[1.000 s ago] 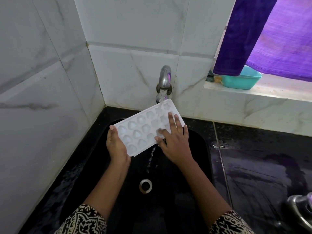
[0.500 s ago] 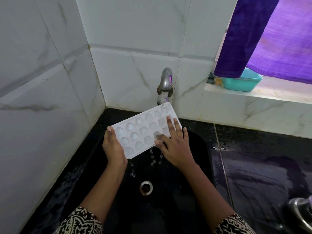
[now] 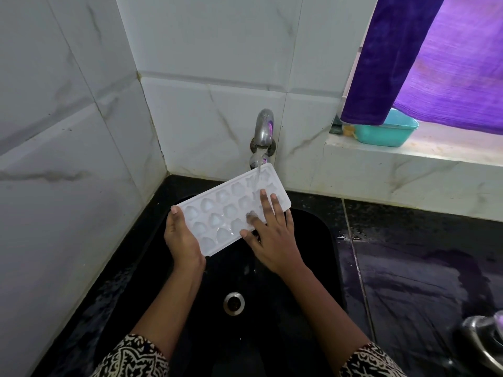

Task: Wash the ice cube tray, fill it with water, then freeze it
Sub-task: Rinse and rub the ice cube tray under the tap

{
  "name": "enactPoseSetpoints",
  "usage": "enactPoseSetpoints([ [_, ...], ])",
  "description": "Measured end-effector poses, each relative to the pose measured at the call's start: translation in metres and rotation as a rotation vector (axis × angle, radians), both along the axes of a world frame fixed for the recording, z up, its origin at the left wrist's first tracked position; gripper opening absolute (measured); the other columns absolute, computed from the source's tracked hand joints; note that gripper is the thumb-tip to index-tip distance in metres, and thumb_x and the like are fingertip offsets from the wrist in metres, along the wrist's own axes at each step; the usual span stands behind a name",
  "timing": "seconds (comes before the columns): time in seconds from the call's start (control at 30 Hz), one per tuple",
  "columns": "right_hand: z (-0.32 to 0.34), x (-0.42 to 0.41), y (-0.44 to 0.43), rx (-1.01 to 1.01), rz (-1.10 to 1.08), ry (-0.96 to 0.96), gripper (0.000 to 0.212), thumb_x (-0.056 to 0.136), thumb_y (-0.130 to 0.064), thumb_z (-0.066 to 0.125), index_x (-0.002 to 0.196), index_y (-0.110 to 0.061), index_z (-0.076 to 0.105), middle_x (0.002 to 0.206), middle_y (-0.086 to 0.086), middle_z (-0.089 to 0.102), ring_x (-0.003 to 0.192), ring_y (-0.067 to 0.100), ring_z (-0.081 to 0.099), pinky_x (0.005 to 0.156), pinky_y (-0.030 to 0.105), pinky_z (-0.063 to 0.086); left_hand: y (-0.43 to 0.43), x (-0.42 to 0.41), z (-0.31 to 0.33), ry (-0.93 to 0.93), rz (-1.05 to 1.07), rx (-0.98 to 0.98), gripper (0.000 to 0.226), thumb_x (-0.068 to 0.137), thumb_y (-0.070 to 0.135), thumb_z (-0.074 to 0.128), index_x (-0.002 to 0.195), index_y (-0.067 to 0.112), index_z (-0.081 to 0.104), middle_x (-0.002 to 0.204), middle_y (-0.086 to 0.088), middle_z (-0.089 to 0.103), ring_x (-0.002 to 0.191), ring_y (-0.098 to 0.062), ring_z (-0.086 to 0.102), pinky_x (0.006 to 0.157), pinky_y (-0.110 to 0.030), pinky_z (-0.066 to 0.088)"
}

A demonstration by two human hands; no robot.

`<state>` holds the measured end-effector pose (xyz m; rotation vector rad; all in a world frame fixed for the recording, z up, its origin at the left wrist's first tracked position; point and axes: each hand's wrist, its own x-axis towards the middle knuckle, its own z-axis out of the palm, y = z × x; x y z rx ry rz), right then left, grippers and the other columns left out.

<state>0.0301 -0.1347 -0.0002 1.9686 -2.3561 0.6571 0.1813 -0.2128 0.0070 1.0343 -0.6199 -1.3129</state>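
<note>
White plastic ice cube tray (image 3: pixel 226 210) held under the running tap (image 3: pixel 263 131), over the black sink (image 3: pixel 318 254).
Left hand (image 3: pixel 182 240) grips the tray's end farthest from the tap; right hand (image 3: pixel 272 240) lies flat, fingers (image 3: pixel 265 205) straight, on the cells just below the tap's stream.

Ice cube tray (image 3: pixel 213 210) over sink (image 3: pixel 310 268), far end under tap (image 3: pixel 262 131). Left hand (image 3: pixel 182 240) at its left end, right hand (image 3: pixel 273 240) on top.

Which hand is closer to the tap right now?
Right. The right hand lies flat on the end of the tray that sits under the tap. The left hand grips the tray's opposite end, farther from the tap.
</note>
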Motion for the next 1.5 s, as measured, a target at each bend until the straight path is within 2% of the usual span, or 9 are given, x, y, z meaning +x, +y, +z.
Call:
enactPoseSetpoints([
  [0.17,0.001,-0.003,-0.001,-0.003,-0.051,-0.001,0.040,0.095,-0.055,0.033,0.115,-0.031,0.058,0.156,-0.007,-0.014,0.142,0.012,-0.022,0.114,0.051,-0.002,0.002,-0.001,-0.003,0.006,-0.002,-0.004,0.026,0.101,0.042,0.048,0.090,0.031,0.069,0.082,0.012,0.075,0.076,-0.007,0.073,0.057,-0.021,0.056],
  [0.3,-0.004,0.002,0.002,0.013,-0.009,0.014,0.049,0.093,-0.060,0.027,0.125,-0.032,0.052,0.155,-0.010,-0.018,0.142,0.012,-0.024,0.114,0.051,-0.002,0.000,-0.001,-0.003,0.005,0.001,-0.001,0.027,0.100,0.044,0.049,0.087,0.033,0.070,0.085,0.011,0.076,0.080,-0.009,0.073,0.060,-0.022,0.056],
  [0.47,0.000,-0.004,0.000,0.004,-0.077,0.025,0.041,0.095,-0.055,0.033,0.118,-0.031,0.056,0.155,-0.008,-0.017,0.142,0.013,-0.022,0.114,0.050,-0.005,0.003,-0.005,-0.008,0.010,-0.008,0.005,0.025,0.100,0.043,0.049,0.094,0.030,0.069,0.088,0.009,0.076,0.084,-0.012,0.073,0.063,-0.025,0.057],
  [0.6,-0.004,0.002,0.001,0.040,-0.012,0.052,0.048,0.094,-0.058,0.030,0.126,-0.029,0.050,0.153,-0.011,-0.021,0.140,0.010,-0.028,0.113,0.050,-0.006,0.001,-0.004,-0.007,0.007,-0.001,0.000,0.025,0.099,0.046,0.050,0.092,0.032,0.070,0.089,0.008,0.076,0.083,-0.012,0.073,0.061,-0.024,0.057],
  [0.8,0.005,-0.007,-0.003,-0.005,-0.058,0.038,0.039,0.095,-0.055,0.030,0.106,-0.032,0.060,0.158,-0.006,-0.010,0.143,0.013,-0.019,0.114,0.051,-0.004,0.004,-0.006,-0.009,0.010,-0.010,0.014,0.025,0.100,0.043,0.049,0.093,0.029,0.069,0.089,0.007,0.075,0.085,-0.013,0.073,0.062,-0.024,0.056],
  [0.97,0.000,-0.012,0.004,0.065,0.051,0.038,0.044,0.095,-0.057,0.028,0.122,-0.035,0.055,0.154,-0.010,-0.018,0.140,0.011,-0.027,0.115,0.052,-0.005,-0.002,0.000,-0.007,0.001,0.004,-0.014,0.026,0.101,0.040,0.048,0.092,0.027,0.068,0.083,0.011,0.076,0.078,-0.008,0.072,0.059,-0.021,0.055],
  [1.1,0.007,-0.012,0.001,0.047,-0.016,0.042,0.042,0.096,-0.055,0.028,0.112,-0.034,0.060,0.154,-0.010,-0.017,0.141,0.011,-0.025,0.114,0.050,-0.006,0.004,-0.002,-0.014,0.010,-0.027,0.020,0.028,0.100,0.044,0.049,0.097,0.024,0.069,0.089,0.006,0.076,0.083,-0.014,0.073,0.061,-0.025,0.057],
  [1.27,-0.001,-0.005,0.004,0.079,0.038,0.046,0.045,0.094,-0.058,0.028,0.122,-0.033,0.053,0.153,-0.012,-0.020,0.140,0.009,-0.027,0.114,0.051,-0.005,0.000,0.002,-0.012,0.014,-0.007,0.017,0.026,0.100,0.043,0.049,0.094,0.026,0.069,0.085,0.008,0.076,0.078,-0.011,0.073,0.057,-0.023,0.056],
  [1.5,0.008,-0.001,-0.002,0.040,0.007,0.027,0.043,0.093,-0.058,0.030,0.115,-0.030,0.054,0.157,-0.008,-0.014,0.142,0.011,-0.022,0.114,0.050,-0.005,0.002,-0.003,-0.007,0.033,-0.035,0.035,0.027,0.101,0.041,0.048,0.097,0.024,0.068,0.092,0.002,0.074,0.082,-0.014,0.073,0.061,-0.026,0.057],
])
